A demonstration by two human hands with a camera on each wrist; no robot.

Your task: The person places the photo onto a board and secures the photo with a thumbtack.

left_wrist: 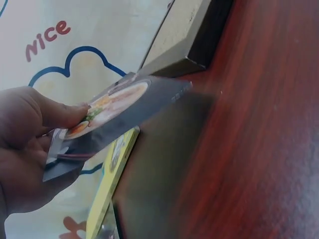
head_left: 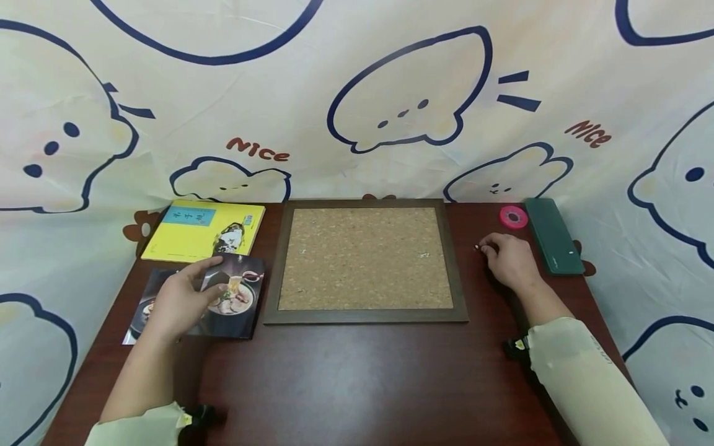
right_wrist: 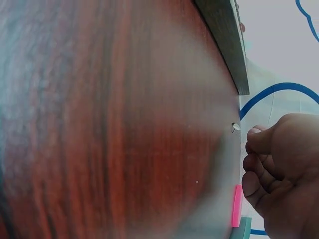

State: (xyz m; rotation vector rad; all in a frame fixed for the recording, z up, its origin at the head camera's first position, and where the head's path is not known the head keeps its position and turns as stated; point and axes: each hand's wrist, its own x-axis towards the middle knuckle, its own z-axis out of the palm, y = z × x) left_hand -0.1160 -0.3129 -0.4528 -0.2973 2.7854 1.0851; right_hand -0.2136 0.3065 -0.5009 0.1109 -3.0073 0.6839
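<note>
My left hand pinches a dark photo card picturing a bowl of noodles, thumb on the printed face. In the left wrist view, the card is tilted and lifted off the table. Another similar card lies partly hidden beneath that hand. Right of the framed cork board, my right hand has its thumb and index finger together at a tiny pale thumbtack. The tack shows just past the fingertips; their grip on it is partly hidden. The other fingers are curled.
A yellow book lies at the back left, behind the cards. At the back right are a pink round case and a dark green box. Small whitish marks show on the cork. A patterned cloth hangs behind the table.
</note>
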